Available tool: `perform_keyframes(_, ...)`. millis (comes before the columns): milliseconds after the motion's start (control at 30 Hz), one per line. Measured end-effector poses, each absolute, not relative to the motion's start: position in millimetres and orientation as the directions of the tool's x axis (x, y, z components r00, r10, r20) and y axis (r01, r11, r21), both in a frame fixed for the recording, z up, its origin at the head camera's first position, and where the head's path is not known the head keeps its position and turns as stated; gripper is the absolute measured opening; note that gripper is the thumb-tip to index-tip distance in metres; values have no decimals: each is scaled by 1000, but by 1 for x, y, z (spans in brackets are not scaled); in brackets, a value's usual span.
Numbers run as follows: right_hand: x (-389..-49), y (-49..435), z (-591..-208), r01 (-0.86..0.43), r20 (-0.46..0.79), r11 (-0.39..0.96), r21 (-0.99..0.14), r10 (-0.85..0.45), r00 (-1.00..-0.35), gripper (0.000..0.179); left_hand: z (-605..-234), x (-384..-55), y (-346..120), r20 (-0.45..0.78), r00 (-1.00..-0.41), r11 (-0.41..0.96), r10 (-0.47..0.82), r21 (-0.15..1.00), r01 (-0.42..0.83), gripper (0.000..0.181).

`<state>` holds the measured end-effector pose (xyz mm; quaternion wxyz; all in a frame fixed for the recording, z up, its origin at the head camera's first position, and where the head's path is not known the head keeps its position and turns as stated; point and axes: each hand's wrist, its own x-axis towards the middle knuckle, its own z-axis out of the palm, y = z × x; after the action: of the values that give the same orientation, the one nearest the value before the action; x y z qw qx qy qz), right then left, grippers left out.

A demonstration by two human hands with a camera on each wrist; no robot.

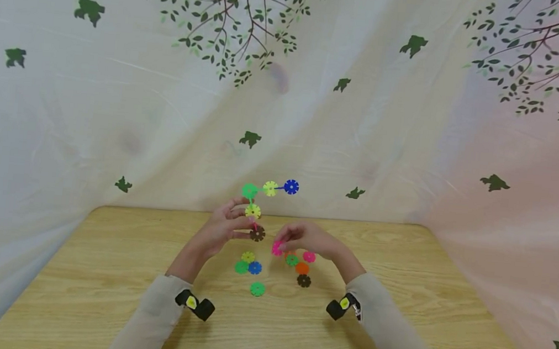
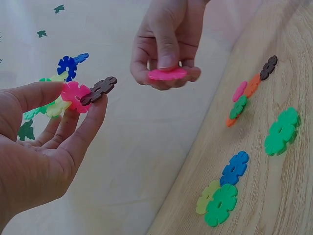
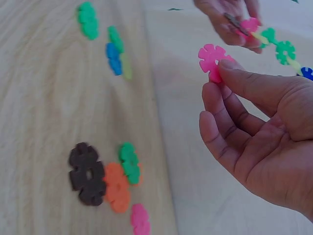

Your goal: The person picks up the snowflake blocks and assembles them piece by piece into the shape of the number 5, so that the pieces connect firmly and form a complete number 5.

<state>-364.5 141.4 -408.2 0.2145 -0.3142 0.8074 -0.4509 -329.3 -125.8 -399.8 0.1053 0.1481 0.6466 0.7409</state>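
Note:
My left hand (image 1: pixel 218 229) holds up a chain of interlocking flower-shaped plastic discs, pinching it near the pink disc (image 2: pixel 75 96) and the brown disc (image 2: pixel 100 90) at its lower end. Yellow and green discs follow, and a blue disc (image 1: pixel 291 186) ends the chain at the upper right. Between thumb and fingers, my right hand (image 1: pixel 315 239) pinches a loose pink disc (image 3: pixel 211 59), its slotted rim sticking out past the fingertips. That disc is apart from the chain, a short way to its right. Part of the chain is hidden behind the left fingers in the left wrist view.
On the wooden table (image 1: pixel 116 271) lie loose discs. Yellow, green and blue ones (image 1: pixel 254 267) overlap at centre, with a green disc (image 1: pixel 257 289) nearer. Orange, green, pink and brown discs (image 1: pixel 304 280) lie below the right hand. A pale leaf-printed sheet (image 1: pixel 188 133) hangs behind.

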Motion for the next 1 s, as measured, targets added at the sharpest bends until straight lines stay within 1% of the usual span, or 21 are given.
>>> perform_keyframes(100,-366,141,-402,-311,-21,362,-879,-679,-734,14,-399,-328,-126,74,-938,-144,339,989,26,52)
perform_keyframes(267,-367,135,-392,-363,101,296,-883,-636,-765,12,-398,-328,-127,71,-942,-140,328,990,26,53)
perform_keyframes(367,-365,129,-389,-381,154,261,-887,-612,-776,11,-398,-329,-128,70,-943,-132,326,991,28,57)
perform_keyframes(467,-362,122,-388,-386,188,235,-892,-584,-790,11,-398,-330,-128,71,-945,-127,320,991,32,61)
perform_keyframes(667,-355,109,-392,-399,252,202,-894,-510,-822,12,-397,-330,-130,88,-949,-160,302,986,41,52)
perform_keyframes(800,-351,104,-394,-400,286,185,-898,-445,-849,13,-396,-332,-131,92,-951,-188,294,981,37,49)
perform_keyframes(1000,-352,99,-395,-424,329,161,-891,-413,-849,13,-394,-332,-133,93,-955,-229,281,973,28,51)
